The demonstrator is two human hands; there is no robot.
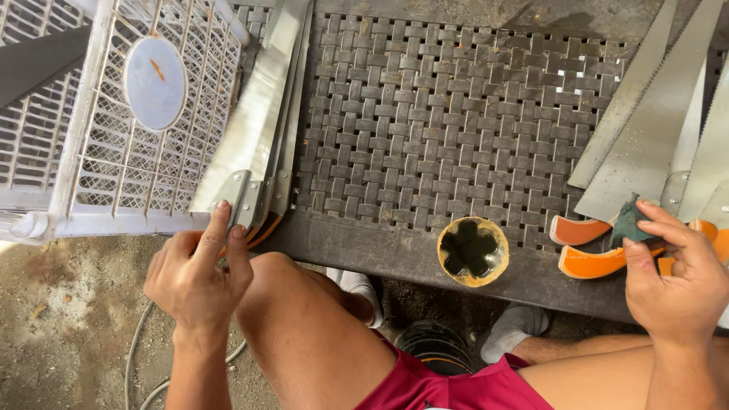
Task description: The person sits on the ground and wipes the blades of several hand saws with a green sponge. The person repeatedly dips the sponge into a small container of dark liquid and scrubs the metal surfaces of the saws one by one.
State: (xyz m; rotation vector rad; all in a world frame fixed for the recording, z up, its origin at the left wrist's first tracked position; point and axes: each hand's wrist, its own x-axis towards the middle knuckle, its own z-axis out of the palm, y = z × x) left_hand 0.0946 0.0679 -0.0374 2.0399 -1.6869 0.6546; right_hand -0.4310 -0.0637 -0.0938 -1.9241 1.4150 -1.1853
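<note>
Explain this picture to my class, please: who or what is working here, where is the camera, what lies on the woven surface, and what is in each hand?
No machine here: a person works with two bare hands, and the single camera sits on their head, looking down past their knees. The left hand grips the handle end of a stack of saw blades leaning beside a white plastic crate. The right hand pinches a small dark green pad over more saws with orange handles. Between them lies a dark woven bench, and at its front edge stands a small yellow-rimmed cup of dark liquid.
</note>
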